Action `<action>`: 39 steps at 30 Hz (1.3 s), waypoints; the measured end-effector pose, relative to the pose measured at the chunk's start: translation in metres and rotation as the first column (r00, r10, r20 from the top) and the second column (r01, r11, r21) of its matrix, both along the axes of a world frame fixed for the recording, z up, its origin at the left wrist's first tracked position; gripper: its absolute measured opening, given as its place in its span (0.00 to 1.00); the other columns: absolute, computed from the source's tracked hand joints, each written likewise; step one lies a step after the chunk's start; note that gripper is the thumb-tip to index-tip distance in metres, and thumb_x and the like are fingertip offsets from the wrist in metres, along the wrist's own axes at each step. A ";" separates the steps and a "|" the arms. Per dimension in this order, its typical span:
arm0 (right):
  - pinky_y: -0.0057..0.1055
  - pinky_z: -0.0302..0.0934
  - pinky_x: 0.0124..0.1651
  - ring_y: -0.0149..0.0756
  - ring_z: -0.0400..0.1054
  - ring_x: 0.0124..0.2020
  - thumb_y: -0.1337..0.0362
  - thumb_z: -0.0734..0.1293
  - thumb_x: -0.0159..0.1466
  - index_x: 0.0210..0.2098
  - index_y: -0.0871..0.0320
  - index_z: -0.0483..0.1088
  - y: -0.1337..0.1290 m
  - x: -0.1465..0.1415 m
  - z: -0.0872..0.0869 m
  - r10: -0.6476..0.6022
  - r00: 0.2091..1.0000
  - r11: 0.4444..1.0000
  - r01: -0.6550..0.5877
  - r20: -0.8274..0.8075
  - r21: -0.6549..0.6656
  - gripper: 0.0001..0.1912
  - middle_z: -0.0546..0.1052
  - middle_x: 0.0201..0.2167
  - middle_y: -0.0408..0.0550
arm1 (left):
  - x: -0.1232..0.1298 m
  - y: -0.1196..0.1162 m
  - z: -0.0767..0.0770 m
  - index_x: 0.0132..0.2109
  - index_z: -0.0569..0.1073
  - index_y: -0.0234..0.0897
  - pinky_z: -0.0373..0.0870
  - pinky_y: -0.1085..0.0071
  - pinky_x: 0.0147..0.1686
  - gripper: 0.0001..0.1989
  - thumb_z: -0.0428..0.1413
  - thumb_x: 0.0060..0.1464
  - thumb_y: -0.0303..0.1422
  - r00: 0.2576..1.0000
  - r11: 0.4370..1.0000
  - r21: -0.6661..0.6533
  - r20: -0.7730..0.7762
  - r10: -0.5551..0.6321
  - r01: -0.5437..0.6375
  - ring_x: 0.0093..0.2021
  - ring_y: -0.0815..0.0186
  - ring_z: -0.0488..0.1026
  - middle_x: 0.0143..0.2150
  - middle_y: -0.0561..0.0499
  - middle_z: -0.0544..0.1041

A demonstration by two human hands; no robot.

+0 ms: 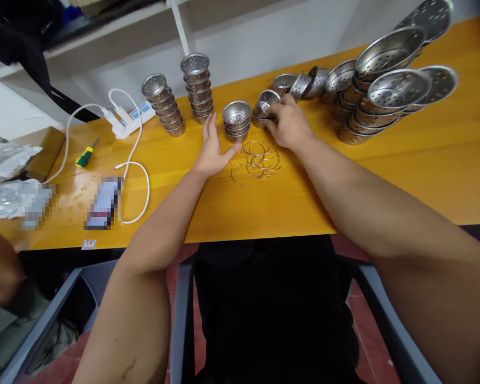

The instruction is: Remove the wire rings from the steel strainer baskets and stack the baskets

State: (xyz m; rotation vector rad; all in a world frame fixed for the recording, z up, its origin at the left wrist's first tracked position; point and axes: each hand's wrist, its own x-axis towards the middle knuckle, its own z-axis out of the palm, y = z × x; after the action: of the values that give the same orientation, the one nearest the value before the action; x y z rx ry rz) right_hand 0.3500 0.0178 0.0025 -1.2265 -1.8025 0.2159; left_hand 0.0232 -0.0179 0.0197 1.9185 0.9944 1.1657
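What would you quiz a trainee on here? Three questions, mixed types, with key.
1. Fill in: thin metal ____ lie loose on the table, on the near side of the short cup stack.
2. True or false: the screwdriver lies on top of the power strip.
3. Which hand has its thumb and finger on a metal cup?

Key:
1. Rings.
2. False; the screwdriver lies on the table.
3. The right hand.

cups (237,127) — shiny metal; tabletop (264,208) — glossy wood
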 end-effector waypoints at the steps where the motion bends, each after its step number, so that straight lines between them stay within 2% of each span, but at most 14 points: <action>1: 0.55 0.69 0.59 0.55 0.70 0.51 0.20 0.76 0.80 0.48 0.46 0.84 -0.001 0.000 0.003 0.003 1.000 1.000 -0.002 -0.027 0.011 0.35 0.80 0.48 0.57 | 0.000 -0.002 0.004 0.93 0.61 0.48 0.39 0.33 1.02 0.73 0.83 0.56 0.72 1.000 1.000 0.003 0.008 0.001 -0.001 1.04 0.28 0.35 1.00 0.32 0.52; 3: 0.54 0.67 0.58 0.54 0.68 0.51 0.15 0.73 0.80 0.45 0.44 0.83 -0.008 -0.002 0.014 0.005 0.997 0.999 -0.002 -0.075 0.036 0.39 0.80 0.47 0.57 | -0.002 -0.007 0.013 0.93 0.62 0.49 0.43 0.34 1.02 0.72 0.81 0.56 0.74 0.999 0.999 0.033 0.030 0.022 -0.023 1.03 0.28 0.38 1.00 0.33 0.52; 5: 0.55 0.69 0.59 0.55 0.68 0.53 0.14 0.71 0.81 0.43 0.44 0.81 -0.022 -0.005 0.036 -0.002 0.994 0.998 0.009 -0.105 0.064 0.40 0.82 0.51 0.59 | -0.004 -0.014 0.024 0.92 0.63 0.53 0.46 0.35 1.01 0.68 0.79 0.59 0.74 0.996 0.995 0.075 0.072 0.060 -0.066 1.02 0.29 0.42 1.00 0.37 0.51; 8: 0.59 0.75 0.61 0.60 0.75 0.57 0.23 0.70 0.86 0.43 0.46 0.81 -0.056 -0.016 0.076 -0.022 0.988 0.986 0.047 -0.151 0.162 0.35 0.84 0.60 0.66 | -0.003 -0.034 0.043 0.90 0.67 0.60 0.53 0.35 0.99 0.58 0.74 0.65 0.74 0.984 0.988 0.115 0.152 0.089 -0.107 1.01 0.29 0.48 1.00 0.45 0.53; 10: 0.63 0.79 0.62 0.65 0.78 0.62 0.27 0.70 0.87 0.47 0.43 0.84 -0.082 -0.029 0.097 0.046 0.986 0.972 -0.008 -0.159 0.235 0.30 0.85 0.63 0.64 | 0.001 -0.047 0.053 0.88 0.69 0.61 0.59 0.36 0.98 0.54 0.73 0.68 0.74 0.979 0.985 0.141 0.193 0.072 -0.101 1.00 0.29 0.53 0.99 0.46 0.55; 12: 0.67 0.81 0.62 0.68 0.79 0.62 0.24 0.71 0.85 0.49 0.39 0.87 -0.105 -0.046 0.105 0.155 0.977 0.967 -0.118 -0.150 0.226 0.29 0.87 0.63 0.59 | 0.006 -0.057 0.060 0.88 0.70 0.60 0.63 0.37 0.96 0.54 0.71 0.67 0.77 0.977 0.983 0.169 0.210 0.032 -0.069 0.99 0.28 0.57 0.98 0.46 0.58; 16: 0.68 0.82 0.63 0.66 0.80 0.56 0.19 0.70 0.83 0.53 0.43 0.89 -0.136 -0.082 0.091 0.359 0.924 0.933 -0.356 -0.131 0.045 0.36 0.85 0.52 0.59 | 0.013 -0.066 0.069 0.83 0.77 0.56 0.64 0.37 0.95 0.54 0.73 0.63 0.79 0.974 0.989 0.149 0.221 -0.053 0.020 0.99 0.29 0.60 0.87 0.43 0.74; 18: 0.66 0.82 0.60 0.62 0.78 0.50 0.18 0.68 0.84 0.53 0.45 0.88 -0.141 -0.093 0.082 0.396 0.905 0.915 -0.404 -0.155 -0.016 0.39 0.83 0.47 0.57 | 0.011 -0.066 0.072 0.74 0.84 0.51 0.68 0.37 0.93 0.48 0.77 0.61 0.76 0.972 0.996 0.081 0.226 -0.065 0.047 0.95 0.30 0.68 0.77 0.43 0.83; 21: 0.57 0.83 0.52 0.55 0.76 0.44 0.15 0.69 0.82 0.55 0.45 0.86 -0.139 -0.095 0.076 0.450 0.870 0.879 -0.471 -0.200 -0.073 0.41 0.82 0.46 0.54 | 0.007 -0.061 0.070 0.65 0.90 0.48 0.78 0.38 0.87 0.44 0.82 0.55 0.72 0.964 0.994 -0.064 0.255 -0.075 0.094 0.85 0.32 0.82 0.66 0.44 0.90; 24: 0.51 0.82 0.49 0.51 0.77 0.44 0.15 0.72 0.79 0.57 0.45 0.85 -0.133 -0.084 0.080 0.538 0.827 0.818 -0.559 -0.162 -0.137 0.40 0.83 0.52 0.54 | 0.004 -0.053 0.059 0.62 0.90 0.48 0.86 0.38 0.79 0.43 0.84 0.52 0.71 0.945 0.964 -0.210 0.315 -0.088 0.160 0.74 0.35 0.90 0.59 0.44 0.92; 26: 0.51 0.82 0.51 0.52 0.78 0.46 0.16 0.72 0.80 0.53 0.46 0.84 -0.129 -0.075 0.084 0.572 0.815 0.802 -0.579 -0.088 -0.149 0.39 0.83 0.54 0.55 | 0.003 -0.050 0.051 0.61 0.89 0.47 0.91 0.36 0.73 0.42 0.82 0.53 0.70 0.935 0.941 -0.285 0.348 -0.075 0.181 0.68 0.36 0.93 0.55 0.45 0.91; 32: 0.62 0.80 0.64 0.59 0.78 0.52 0.17 0.70 0.82 0.45 0.46 0.81 -0.119 -0.060 0.090 0.554 0.832 0.829 -0.553 -0.013 -0.085 0.39 0.82 0.51 0.56 | 0.003 -0.052 0.051 0.61 0.87 0.44 0.99 0.36 0.58 0.40 0.81 0.55 0.67 0.916 0.888 -0.367 0.378 -0.132 0.279 0.57 0.39 0.96 0.53 0.44 0.91; 35: 0.67 0.78 0.68 0.63 0.78 0.56 0.14 0.70 0.80 0.47 0.45 0.83 -0.115 -0.060 0.090 0.549 0.836 0.833 -0.547 -0.008 -0.077 0.41 0.82 0.51 0.58 | 0.002 -0.054 0.055 0.58 0.87 0.45 1.00 0.37 0.56 0.38 0.81 0.56 0.68 0.920 0.892 -0.359 0.369 -0.134 0.274 0.56 0.40 0.96 0.51 0.45 0.92; 39: 0.65 0.79 0.67 0.62 0.78 0.55 0.14 0.69 0.80 0.46 0.45 0.81 -0.111 -0.061 0.088 0.551 0.834 0.833 -0.550 0.016 -0.061 0.41 0.82 0.51 0.57 | 0.001 -0.052 0.055 0.58 0.86 0.46 1.01 0.38 0.57 0.37 0.80 0.58 0.67 0.919 0.882 -0.378 0.371 -0.134 0.281 0.57 0.41 0.96 0.51 0.46 0.92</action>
State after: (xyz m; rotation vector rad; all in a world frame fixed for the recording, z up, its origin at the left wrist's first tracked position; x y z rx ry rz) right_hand 0.2889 -0.0930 0.0909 -0.7121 -2.1592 0.5772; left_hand 0.0238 -0.0699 0.0752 1.3837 0.7533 1.0050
